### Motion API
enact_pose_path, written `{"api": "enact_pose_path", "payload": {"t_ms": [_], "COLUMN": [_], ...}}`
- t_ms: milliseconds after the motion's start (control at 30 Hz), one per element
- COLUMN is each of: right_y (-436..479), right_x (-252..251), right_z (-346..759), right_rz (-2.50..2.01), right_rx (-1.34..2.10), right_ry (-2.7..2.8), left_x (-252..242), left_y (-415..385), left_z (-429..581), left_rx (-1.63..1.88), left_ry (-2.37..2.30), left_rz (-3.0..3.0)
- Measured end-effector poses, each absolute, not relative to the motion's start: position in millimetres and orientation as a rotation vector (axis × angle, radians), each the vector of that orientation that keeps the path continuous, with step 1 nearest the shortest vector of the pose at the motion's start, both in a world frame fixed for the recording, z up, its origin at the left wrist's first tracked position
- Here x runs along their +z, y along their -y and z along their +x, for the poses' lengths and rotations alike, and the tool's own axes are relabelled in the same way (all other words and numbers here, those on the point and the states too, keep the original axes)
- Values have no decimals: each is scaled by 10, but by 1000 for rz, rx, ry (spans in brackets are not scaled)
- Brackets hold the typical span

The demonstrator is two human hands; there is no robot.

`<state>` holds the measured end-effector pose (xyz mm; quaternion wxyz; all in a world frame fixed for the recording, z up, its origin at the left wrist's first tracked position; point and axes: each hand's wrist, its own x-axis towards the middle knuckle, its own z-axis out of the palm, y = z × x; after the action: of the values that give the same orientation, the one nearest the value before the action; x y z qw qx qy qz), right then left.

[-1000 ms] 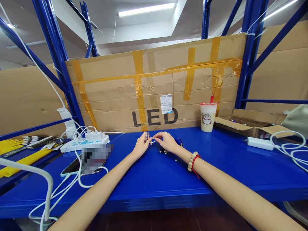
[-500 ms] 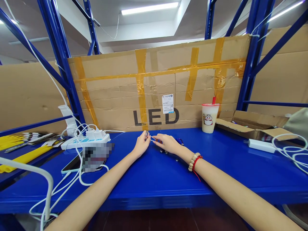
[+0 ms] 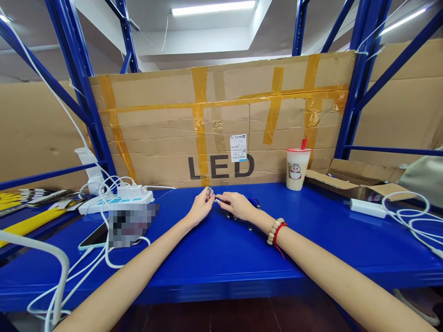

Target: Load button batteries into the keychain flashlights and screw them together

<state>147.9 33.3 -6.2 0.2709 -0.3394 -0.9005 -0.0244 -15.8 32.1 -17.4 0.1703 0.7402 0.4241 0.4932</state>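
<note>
Near the back middle of the blue shelf, my left hand (image 3: 200, 207) is closed around a small shiny metallic piece (image 3: 208, 193), too small to name. Close beside it on the right, my right hand (image 3: 238, 205) pinches a thin shiny item (image 3: 217, 199) pointing toward the left hand; its kind is unclear. Several small silvery round pieces (image 3: 250, 228) lie under and beside my right hand. Behind that hand, a small dark blue object (image 3: 254, 202) is partly hidden. A beaded bracelet (image 3: 276, 231) and a red cord circle my right wrist.
On the left are a white power strip (image 3: 117, 203), tangled white cables and a phone (image 3: 93, 236). A lidded cup with a red straw (image 3: 296, 170) stands at the back right, beside an open cardboard box (image 3: 356, 180). A white charger (image 3: 367, 208) with coiled cable lies farther right.
The whole view has shifted slightly, so things appear a little farther left. The thin item in my right hand now sits closer to my left hand. Both hands keep their grip.
</note>
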Motion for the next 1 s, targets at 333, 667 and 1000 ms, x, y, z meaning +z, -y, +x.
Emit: {"api": "enact_pose_path", "payload": {"t_ms": [333,667,1000], "right_y": [-409,-381,-366], "right_x": [-81,10,-35], "right_z": [1465,1517,1420], "right_rz": [-848,-937,-866], "right_rx": [-55,-169,-185], "right_ry": [2346,2072,2092], "left_x": [-225,-193,-218], "left_y": [-329,-268,-288], "left_z": [-136,-140,-174], "left_rx": [1383,1249,1144], "left_ry": [-1165,-1192,-1172], "left_rz": [2048,2183,2344]}}
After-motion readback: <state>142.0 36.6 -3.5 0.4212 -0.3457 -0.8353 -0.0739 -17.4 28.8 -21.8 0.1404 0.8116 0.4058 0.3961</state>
